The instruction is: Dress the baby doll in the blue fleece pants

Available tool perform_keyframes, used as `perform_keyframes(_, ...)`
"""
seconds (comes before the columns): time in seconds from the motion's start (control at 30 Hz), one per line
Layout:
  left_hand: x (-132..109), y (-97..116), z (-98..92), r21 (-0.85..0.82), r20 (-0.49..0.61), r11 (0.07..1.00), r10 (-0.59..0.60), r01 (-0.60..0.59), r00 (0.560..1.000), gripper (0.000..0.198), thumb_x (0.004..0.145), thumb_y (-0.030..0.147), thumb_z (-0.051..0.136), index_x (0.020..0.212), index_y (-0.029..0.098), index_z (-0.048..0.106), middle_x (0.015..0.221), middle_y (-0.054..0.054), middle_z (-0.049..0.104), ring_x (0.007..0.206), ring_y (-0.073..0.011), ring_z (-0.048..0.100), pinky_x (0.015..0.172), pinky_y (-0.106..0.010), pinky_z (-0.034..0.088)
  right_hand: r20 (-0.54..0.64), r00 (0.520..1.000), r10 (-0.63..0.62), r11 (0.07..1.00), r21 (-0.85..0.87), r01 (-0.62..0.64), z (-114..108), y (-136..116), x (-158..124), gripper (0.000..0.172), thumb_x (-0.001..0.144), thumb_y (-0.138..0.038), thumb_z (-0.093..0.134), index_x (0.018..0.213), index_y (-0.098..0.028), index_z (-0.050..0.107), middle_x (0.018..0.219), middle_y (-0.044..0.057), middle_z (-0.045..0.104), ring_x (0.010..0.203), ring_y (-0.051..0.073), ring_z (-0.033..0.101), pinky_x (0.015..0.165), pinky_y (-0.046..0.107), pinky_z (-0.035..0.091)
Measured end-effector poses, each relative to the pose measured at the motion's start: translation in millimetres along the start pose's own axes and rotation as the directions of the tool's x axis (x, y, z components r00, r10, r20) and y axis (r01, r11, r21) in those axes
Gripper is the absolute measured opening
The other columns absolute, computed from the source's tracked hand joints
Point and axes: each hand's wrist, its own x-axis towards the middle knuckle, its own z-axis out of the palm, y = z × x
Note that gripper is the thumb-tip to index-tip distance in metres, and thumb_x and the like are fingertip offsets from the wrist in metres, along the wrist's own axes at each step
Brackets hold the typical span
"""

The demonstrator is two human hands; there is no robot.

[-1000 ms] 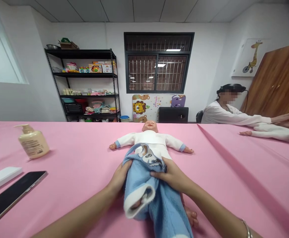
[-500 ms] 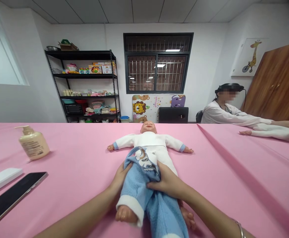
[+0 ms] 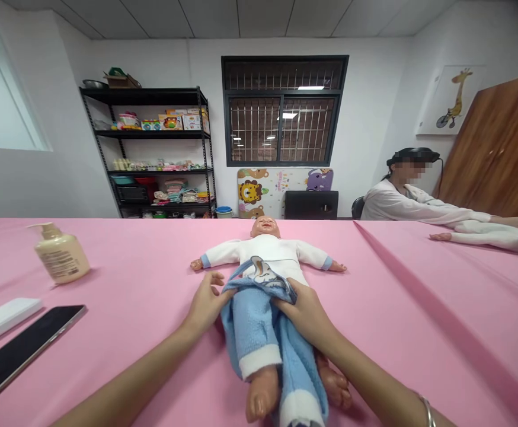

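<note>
Left hand (image 3: 205, 302) fingers spread, right hand (image 3: 303, 314) curled inward.

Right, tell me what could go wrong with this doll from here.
The bare foot of the baby doll lies outside the blue fleece garment, beside a leg of the garment that looks empty, so pulling up now could leave that leg out or twist the cloth. The right hand alone seems to grip the waist edge, with the left hand open beside it, so the cloth may slip or bunch unevenly.
</note>
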Motion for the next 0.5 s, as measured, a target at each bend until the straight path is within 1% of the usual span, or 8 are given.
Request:
perform_keyframes(0.07, -1, 8, -9.0, 0.158, -0.090, 0.986, 0.070, -0.055, 0.993, 0.041, 0.066, 0.050, 0.067, 0.082, 0.017, 0.049, 0.073, 0.001, 0.053, 0.062, -0.0144, 0.048, 0.058, -0.023, 0.036, 0.037, 0.999, 0.003, 1.000, -0.002, -0.002, 0, 0, 0, 0.017, 0.077, -0.024, 0.054, 0.091, -0.015, 0.058, 0.091, 0.003, 0.061, 0.085, 0.019, 0.055, 0.075, 0.028, 0.042)
perform_keyframes(0.1, -3, 15, -11.8, 0.211, -0.059, 0.975, 0.087, -0.073, 0.994, 0.038, 0.069, 0.052, 0.062, 0.075, 0.018, 0.048, 0.065, 0.003, 0.049, 0.057, -0.0135, 0.045, 0.055, -0.023, 0.033, 0.049, 0.999, 0.002, 1.000, -0.003, -0.002, 1, 0, 1, 0.018, 0.078, -0.025, 0.054, 0.093, -0.015, 0.058, 0.093, 0.003, 0.060, 0.087, 0.020, 0.055, 0.076, 0.029, 0.042)
perform_keyframes(0.17, -12, 29, -12.4, 0.247, 0.138, 0.968, 0.003, -0.037, 0.990, 0.042, 0.078, 0.057, 0.049, 0.061, 0.018, 0.047, 0.051, 0.003, 0.045, 0.049, -0.0134, 0.044, 0.050, -0.023, 0.030, 0.060, 0.998, -0.006, 1.000, -0.008, 0.006, 2, 1, 1, 0.020, 0.079, -0.025, 0.054, 0.096, -0.015, 0.057, 0.095, 0.004, 0.060, 0.089, 0.020, 0.054, 0.080, 0.030, 0.041)
perform_keyframes(0.2, -17, 35, -10.2, 0.239, 0.258, 0.971, -0.081, 0.018, 0.963, 0.047, 0.079, 0.059, 0.044, 0.058, 0.017, 0.048, 0.048, 0.002, 0.046, 0.047, -0.0142, 0.045, 0.048, -0.023, 0.030, 0.067, 0.998, -0.013, 1.000, -0.011, 0.014, 3, 1, 1, 0.022, 0.079, -0.026, 0.054, 0.099, -0.015, 0.057, 0.097, 0.004, 0.059, 0.091, 0.021, 0.054, 0.082, 0.031, 0.041)
perform_keyframes(0.27, -28, 43, -2.8, 0.151, 0.437, 0.978, -0.195, 0.142, 0.878, 0.048, 0.078, 0.060, 0.045, 0.062, 0.016, 0.055, 0.055, -0.003, 0.057, 0.053, -0.0176, 0.053, 0.050, -0.024, 0.036, 0.097, 0.995, -0.033, 0.999, -0.017, 0.035, 4, 3, 0, 0.027, 0.080, -0.028, 0.054, 0.104, -0.016, 0.055, 0.102, 0.004, 0.058, 0.095, 0.021, 0.053, 0.085, 0.032, 0.040)
perform_keyframes(0.3, -32, 45, 1.5, 0.067, 0.489, 0.979, -0.202, 0.195, 0.849, 0.045, 0.077, 0.058, 0.049, 0.071, 0.015, 0.060, 0.067, -0.005, 0.063, 0.063, -0.0199, 0.058, 0.054, -0.025, 0.040, 0.118, 0.992, -0.043, 0.999, -0.018, 0.045, 4, 3, -1, 0.029, 0.081, -0.030, 0.054, 0.106, -0.015, 0.055, 0.103, 0.005, 0.058, 0.095, 0.022, 0.052, 0.085, 0.032, 0.040)
perform_keyframes(0.4, -40, 48, 11.0, -0.223, 0.543, 0.916, -0.168, 0.334, 0.823, 0.043, 0.073, 0.045, 0.063, 0.104, 0.015, 0.059, 0.103, -0.008, 0.063, 0.096, -0.0232, 0.057, 0.079, -0.028, 0.045, 0.227, 0.972, -0.066, 0.997, 0.044, 0.058, 1, 1, -2, 0.033, 0.078, -0.031, 0.057, 0.106, -0.014, 0.055, 0.101, 0.005, 0.057, 0.094, 0.021, 0.052, 0.086, 0.033, 0.041)
perform_keyframes(0.5, -38, 47, 10.5, -0.344, 0.576, 0.772, -0.276, 0.534, 0.770, 0.041, 0.070, 0.034, 0.063, 0.106, 0.014, 0.058, 0.099, -0.008, 0.064, 0.092, -0.0237, 0.059, 0.082, -0.033, 0.047, 0.363, 0.929, -0.069, 0.990, 0.139, 0.019, -5, -2, 0, 0.039, 0.070, -0.023, 0.060, 0.107, -0.013, 0.054, 0.098, 0.003, 0.058, 0.092, 0.020, 0.052, 0.084, 0.031, 0.042)
